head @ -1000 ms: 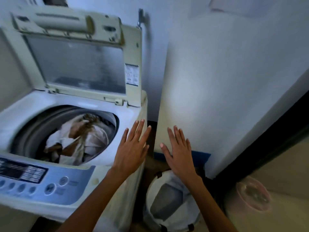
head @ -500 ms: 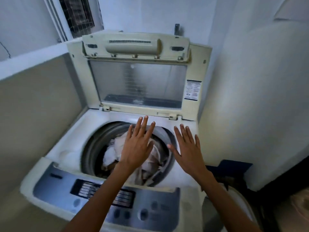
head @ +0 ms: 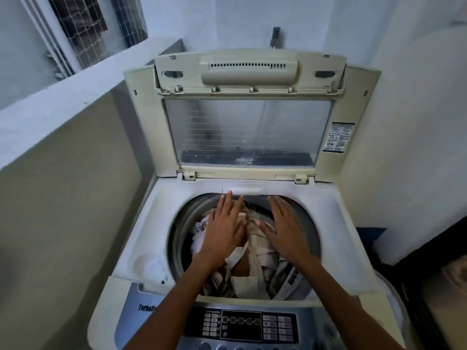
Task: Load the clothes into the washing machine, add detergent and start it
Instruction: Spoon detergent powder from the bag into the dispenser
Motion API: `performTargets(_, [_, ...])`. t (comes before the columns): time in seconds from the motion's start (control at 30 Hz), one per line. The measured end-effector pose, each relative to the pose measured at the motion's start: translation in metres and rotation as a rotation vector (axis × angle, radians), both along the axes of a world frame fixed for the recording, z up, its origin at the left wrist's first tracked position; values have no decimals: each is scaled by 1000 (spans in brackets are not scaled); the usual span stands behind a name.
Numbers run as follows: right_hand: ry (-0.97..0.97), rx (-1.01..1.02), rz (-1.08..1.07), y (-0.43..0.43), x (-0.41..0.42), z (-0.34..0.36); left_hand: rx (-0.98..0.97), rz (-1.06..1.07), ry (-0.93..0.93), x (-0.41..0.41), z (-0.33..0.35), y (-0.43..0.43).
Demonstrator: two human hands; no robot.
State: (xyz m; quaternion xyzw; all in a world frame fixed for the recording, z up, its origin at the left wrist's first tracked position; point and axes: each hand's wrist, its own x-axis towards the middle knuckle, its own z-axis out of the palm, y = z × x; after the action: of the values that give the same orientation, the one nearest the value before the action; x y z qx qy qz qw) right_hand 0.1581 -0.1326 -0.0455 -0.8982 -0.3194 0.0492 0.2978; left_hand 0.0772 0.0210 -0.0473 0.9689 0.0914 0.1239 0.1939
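A narrow laundry corner is seen, pale walls on all sides, a meshed window (head: 101, 26) at upper left of the frame; a top-loading washing machine (head: 336, 223) fills the centre, its lid (head: 247, 127) raised upright against the back wall.

Left hand (head: 222, 231) and right hand (head: 285, 228) are held flat, palms down, fingers spread, side by side but apart, nothing gripped; both are over the drum mouth, above the clothes (head: 252, 271); whether the palms touch the cloth cannot be told.

The clothes, beige and white, lie crumpled in the drum (head: 182, 223), centre to lower centre of the frame, piled near the rim.

Handling, as judged: soft, limp, light, not fragile; the heap is expected to compress under flat palms and spring back somewhat; for shifting, a bunched fold at the top of the pile is best taken, not a loose edge.

The control panel (head: 240, 324) is noted at bottom of frame; no detergent is seen.
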Motion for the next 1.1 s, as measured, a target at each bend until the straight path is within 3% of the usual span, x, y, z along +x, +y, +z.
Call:
performTargets(0.17, [386, 415, -146, 28, 15, -13, -719, 89, -185, 24, -8, 6])
performTargets(0.33, [1143, 988, -444, 53, 38, -6, -1456, 318, -107, 54, -14, 14])
performTargets(0.5, [1373, 1084, -536, 76, 61, -2, -1910, 465, -45, 81, -10, 22])
performTargets(0.67, [1474, 1109, -611, 89, 73, -9, -1943, 546, -58, 97, -15, 33])
performTargets(0.9, [1538, 1246, -632, 99, 79, -14, -2143, 409, -107, 106, -21, 41])
performTargets(1.1, [1512, 1264, -694, 106, 86, -16, -2053, 389, -100, 119, -29, 41])
